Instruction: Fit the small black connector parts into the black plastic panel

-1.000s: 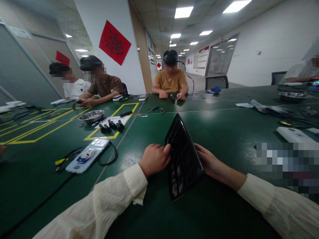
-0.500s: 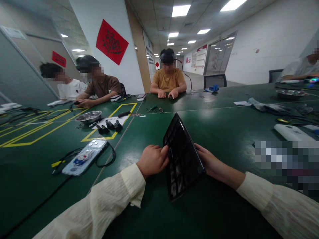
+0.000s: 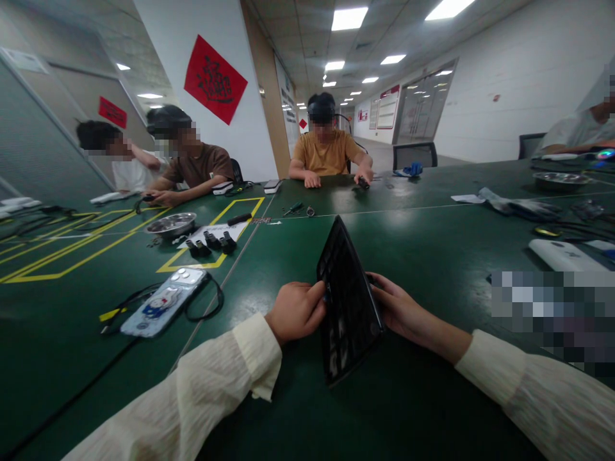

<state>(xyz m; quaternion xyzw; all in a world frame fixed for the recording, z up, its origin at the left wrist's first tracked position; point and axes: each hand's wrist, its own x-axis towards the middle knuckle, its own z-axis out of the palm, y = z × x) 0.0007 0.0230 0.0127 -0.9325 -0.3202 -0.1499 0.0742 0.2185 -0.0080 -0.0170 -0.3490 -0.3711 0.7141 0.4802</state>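
Note:
In front of me a thin, glossy black panel (image 3: 348, 314), tablet-like with grid-like reflections, stands tilted above the green table. My left hand (image 3: 298, 310) is closed at its left edge, with thumb and bent fingers pressed on the face turned toward me. My right hand (image 3: 396, 301) grips the right edge, its fingers partly hidden behind the panel. To the left of my left hand lies a phone (image 3: 166, 304) in a clear patterned case, beside a black cable (image 3: 218, 301).
Several black plug-like parts (image 3: 211, 244) stand by a metal bowl (image 3: 172, 224) on the left. A small screwdriver (image 3: 292, 209) lies beyond the panel. At the right are a white device (image 3: 567, 255) and grey gloves (image 3: 519, 208). Other people sit around the table (image 3: 423, 243).
The panel has turned slightly more edge-on, and my right hand has shifted a little left with it. A person opposite has moved a hand holding a dark object to the right.

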